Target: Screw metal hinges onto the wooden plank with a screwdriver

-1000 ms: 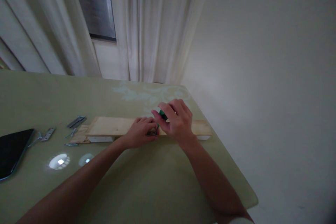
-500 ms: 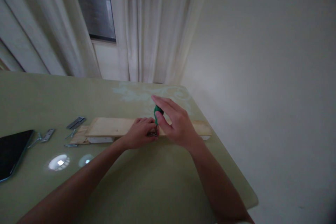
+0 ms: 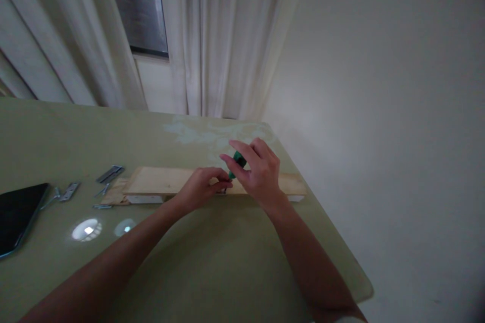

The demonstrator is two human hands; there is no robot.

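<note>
A long pale wooden board (image 3: pixel 162 180) lies across the green table (image 3: pixel 212 252), raised on white blocks. My right hand (image 3: pixel 257 174) is closed around a green-handled screwdriver (image 3: pixel 238 161), held upright with its tip down at the board's near edge. My left hand (image 3: pixel 200 189) rests on the board just left of the tip, fingers pinched on a small metal piece I cannot make out.
Several metal hinges and screws (image 3: pixel 109 174) lie left of the board. A dark tablet (image 3: pixel 17 217) sits at the left edge. White curtains (image 3: pixel 223 35) and a window stand behind. The table's right edge drops to the floor (image 3: pixel 397 186).
My right hand has turned on the screwdriver handle, fingers regripping. My left hand stays at the board's edge, its fingers now more pinched.
</note>
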